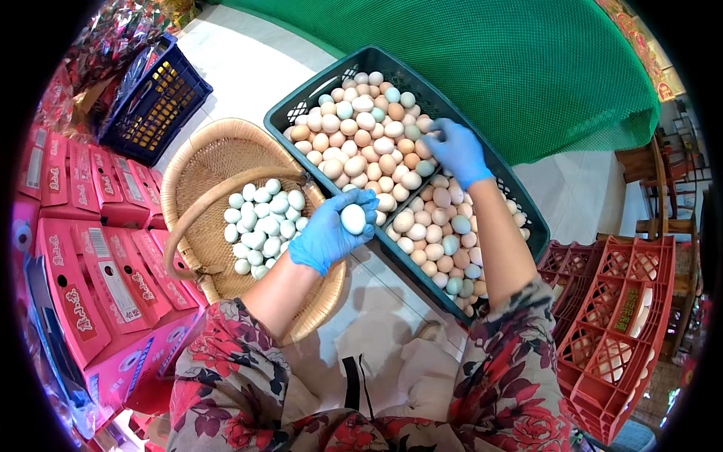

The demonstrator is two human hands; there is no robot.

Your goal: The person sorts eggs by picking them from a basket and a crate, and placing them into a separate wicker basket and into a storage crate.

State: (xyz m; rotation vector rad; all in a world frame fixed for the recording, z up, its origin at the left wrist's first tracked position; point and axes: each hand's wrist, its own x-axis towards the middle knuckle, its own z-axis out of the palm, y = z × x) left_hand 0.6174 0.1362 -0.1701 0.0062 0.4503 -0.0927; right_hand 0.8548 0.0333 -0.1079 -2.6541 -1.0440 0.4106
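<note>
A pale bluish-white egg point(353, 219) rests in the fingers of my left hand point(327, 231), which wears a blue disposable glove and is held palm up. That hand hovers between a wicker basket point(186, 152) and a dark green plastic crate point(316, 175). Inside the basket lies a pile of pale blue-green eggs point(265, 223). The crate holds many brown, cream and bluish eggs point(361, 135), split by a divider point(404, 206). My right hand point(457, 152), gloved too, reaches over the crate's right side, fingers apart at the eggs; its fingertips are partly hidden.
Pink cartons point(101, 282) are stacked at left, below a dark blue plastic crate point(152, 101). Green netting point(480, 73) drapes beyond the egg crate. Red plastic crates with eggs point(615, 316) stand at right. The basket's arched handle point(226, 203) rises beside my left hand.
</note>
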